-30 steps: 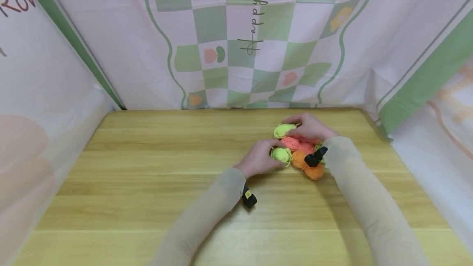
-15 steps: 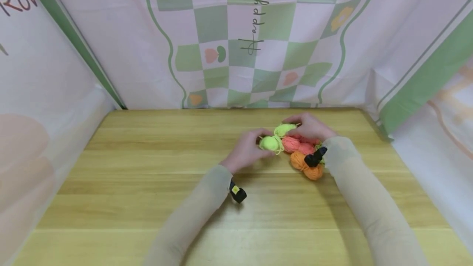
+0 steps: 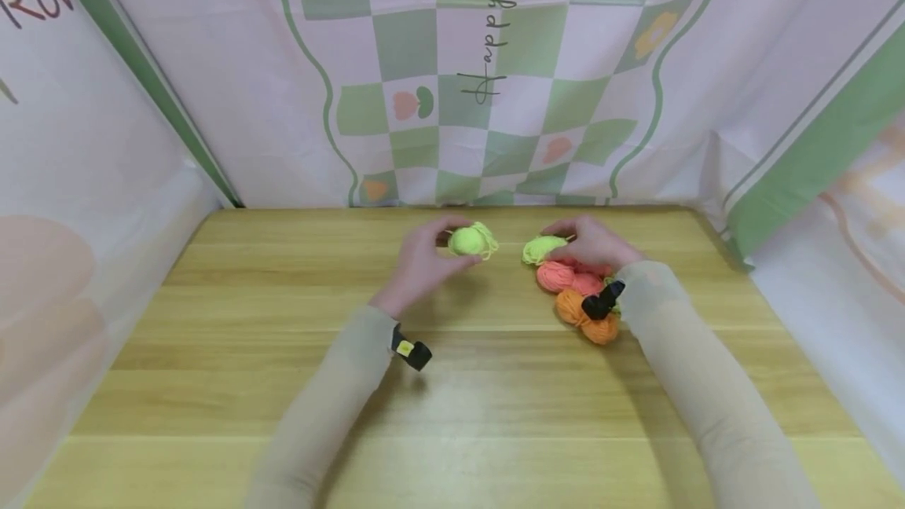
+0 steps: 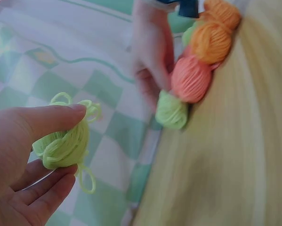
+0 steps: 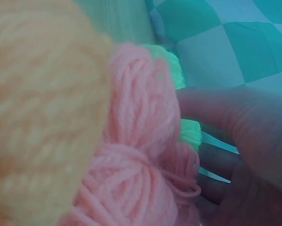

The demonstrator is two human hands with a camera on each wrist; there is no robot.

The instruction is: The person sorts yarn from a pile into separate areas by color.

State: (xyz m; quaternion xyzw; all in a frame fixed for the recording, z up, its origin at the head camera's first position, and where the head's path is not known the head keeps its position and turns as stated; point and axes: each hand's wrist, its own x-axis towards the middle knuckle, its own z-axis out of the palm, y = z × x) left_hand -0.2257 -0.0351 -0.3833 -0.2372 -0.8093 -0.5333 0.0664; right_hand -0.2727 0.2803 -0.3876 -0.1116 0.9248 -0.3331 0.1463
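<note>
Far curtain [image 3: 396, 45] reads "Happy" [image 3: 486, 45], running bottom to top; left curtain [image 3: 127, 140] shows "Row" [image 3: 35, 2]. Left hand [image 3: 422, 264] pinches green ball [image 3: 467, 242] of yarn above far-middle of wooden table [image 3: 233, 352]. Right hand [image 3: 597, 243] grips second green ball [image 3: 543, 249], far-left in the pile, by pink yarn [image 3: 555, 276]; orange yarn [image 3: 599, 328] nearer.
</note>
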